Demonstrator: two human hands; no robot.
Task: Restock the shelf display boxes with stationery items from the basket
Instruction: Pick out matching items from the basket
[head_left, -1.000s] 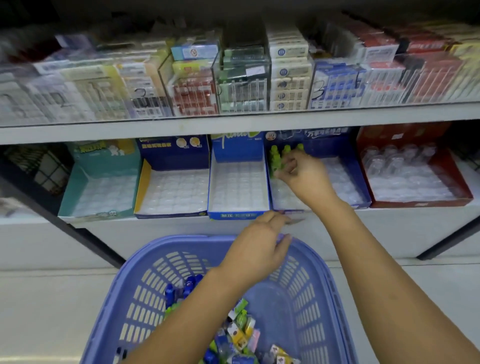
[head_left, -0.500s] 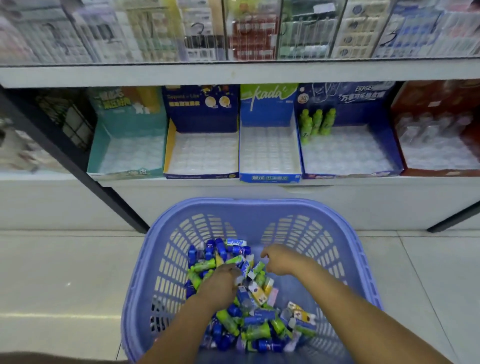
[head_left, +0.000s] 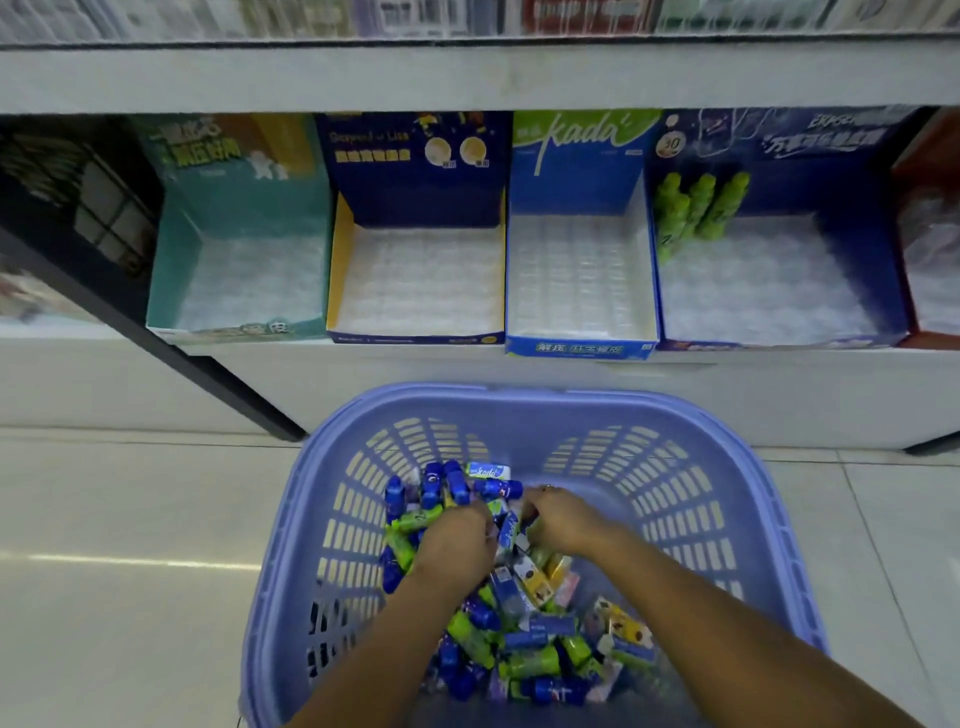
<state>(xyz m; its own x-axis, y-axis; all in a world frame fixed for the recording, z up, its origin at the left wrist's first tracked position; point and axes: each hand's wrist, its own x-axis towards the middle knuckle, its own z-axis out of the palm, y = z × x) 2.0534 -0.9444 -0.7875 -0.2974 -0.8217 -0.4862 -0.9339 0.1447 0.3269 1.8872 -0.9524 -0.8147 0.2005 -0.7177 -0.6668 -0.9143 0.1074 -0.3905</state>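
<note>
Both hands are down in the basket, which sits on the floor just in front of the boxes. The left hand and right hand lie close together on the heap of items, fingers curled down into it, and I cannot tell whether either has closed on a piece, since the fingertips are buried. The heap mixes blue pieces, green pieces and small cartons, all overlapping, so the likeliest slip is a mixed grab: a green one comes up with a blue one or a carton wedged alongside and ends in the wrong box. Only the blue box holds stock, a few green bottles standing at its back left corner (the teal box, navy box and Kada box show only bare trays), so sorting by kind matters from here. The pieces look smooth and rounded, so an overfull handful may shed one on the way up, over the rim and onto the tiles. Setting new pieces beside the green bottles could also topple that row if a hand comes in low or brushes them, and the upper shelf appears to leave little headroom for a full fist reaching to the back of a box
</note>
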